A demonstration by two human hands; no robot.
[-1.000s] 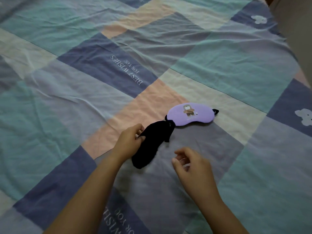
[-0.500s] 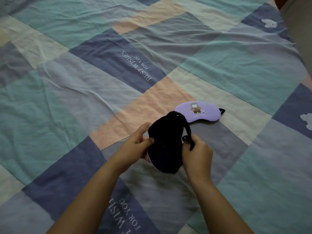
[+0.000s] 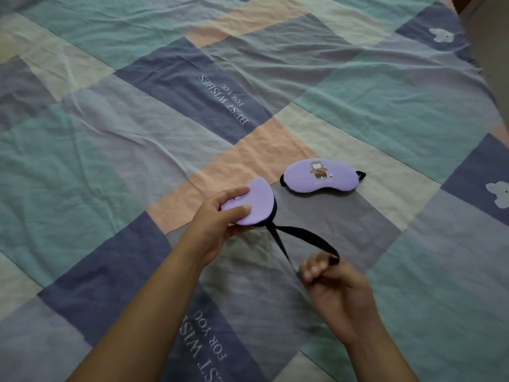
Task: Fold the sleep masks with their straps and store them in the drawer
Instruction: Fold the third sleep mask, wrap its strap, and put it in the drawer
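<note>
My left hand pinches a purple sleep mask that is folded in half, purple side out, held just above the bed. Its dark strap runs out to the right as a stretched loop, and my right hand grips the far end of that loop. A second purple sleep mask with a small bear print lies flat and unfolded on the bed behind my hands, its black strap ends poking out at both sides. No drawer is in view.
Everything rests on a patchwork bedsheet of teal, blue, grey and peach squares with printed lettering. A beige surface borders the bed at the upper right.
The mask showed its black side between both hands; now it is folded purple side out in my left hand, and my right hand has pulled the strap out to the right.
</note>
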